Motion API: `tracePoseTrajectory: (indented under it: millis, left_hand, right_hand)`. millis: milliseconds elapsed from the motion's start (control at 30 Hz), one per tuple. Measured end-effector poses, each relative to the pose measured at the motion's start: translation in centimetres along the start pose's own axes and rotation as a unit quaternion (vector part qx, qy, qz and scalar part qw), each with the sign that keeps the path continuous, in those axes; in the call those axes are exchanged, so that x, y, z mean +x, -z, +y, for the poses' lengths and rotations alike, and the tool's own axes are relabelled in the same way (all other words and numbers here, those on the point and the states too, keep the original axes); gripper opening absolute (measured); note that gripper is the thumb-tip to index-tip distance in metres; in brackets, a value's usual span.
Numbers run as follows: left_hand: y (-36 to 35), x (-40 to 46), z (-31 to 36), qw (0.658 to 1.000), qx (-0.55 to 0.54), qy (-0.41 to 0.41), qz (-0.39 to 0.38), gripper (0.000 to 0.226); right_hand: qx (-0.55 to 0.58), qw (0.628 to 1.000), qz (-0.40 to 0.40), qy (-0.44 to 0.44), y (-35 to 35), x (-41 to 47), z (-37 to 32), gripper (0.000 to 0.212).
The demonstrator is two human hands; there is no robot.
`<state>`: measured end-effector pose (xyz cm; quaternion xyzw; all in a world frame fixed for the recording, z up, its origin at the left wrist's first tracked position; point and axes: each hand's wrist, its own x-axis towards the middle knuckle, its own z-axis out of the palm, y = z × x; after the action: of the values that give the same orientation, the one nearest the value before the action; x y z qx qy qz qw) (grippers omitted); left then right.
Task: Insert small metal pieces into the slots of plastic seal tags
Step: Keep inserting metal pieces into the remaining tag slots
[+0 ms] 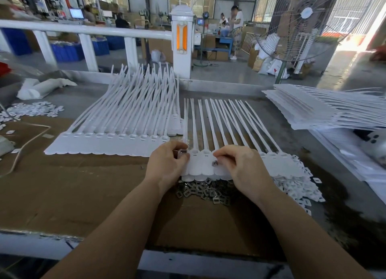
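Observation:
A joined strip of white plastic seal tags (277, 164) lies flat in front of me, its long tails pointing away. My left hand (167, 164) pinches a small metal piece (183, 151) at the strip's leftmost slot. My right hand (240, 166) pinches another metal piece (214, 164) over the tag bodies, a few slots to the right. A heap of loose square metal pieces (204, 192) sits on the cardboard just below the strip, partly hidden by it and by my wrists.
A stack of tag strips (108, 147) lies to the left, tails curving upward. More stacked strips (325, 111) sit at the right. Small white plastic caps are heaped at the right (298, 189) and far left (31, 109). A white railing (83, 30) and a fan (300, 28) stand behind.

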<state>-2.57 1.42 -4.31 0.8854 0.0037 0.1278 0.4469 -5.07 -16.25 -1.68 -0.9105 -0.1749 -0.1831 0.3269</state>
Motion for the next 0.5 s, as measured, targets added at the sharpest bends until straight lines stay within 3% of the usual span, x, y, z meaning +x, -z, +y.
tracePoseTrajectory:
  millis: [267,500]
  left_hand:
    - [-0.07,-0.13,-0.13,1.0,0.016,-0.008,-0.003,0.019]
    - [-0.17,0.0,-0.12,0.999,0.026,-0.028,0.004,0.017]
  right_hand:
    - [0.015,0.999,0.004,-0.05,-0.04,0.31,0.19,0.019]
    - [-0.005,0.999,-0.024,-0.035,-0.05,0.11,0.45,0.015]
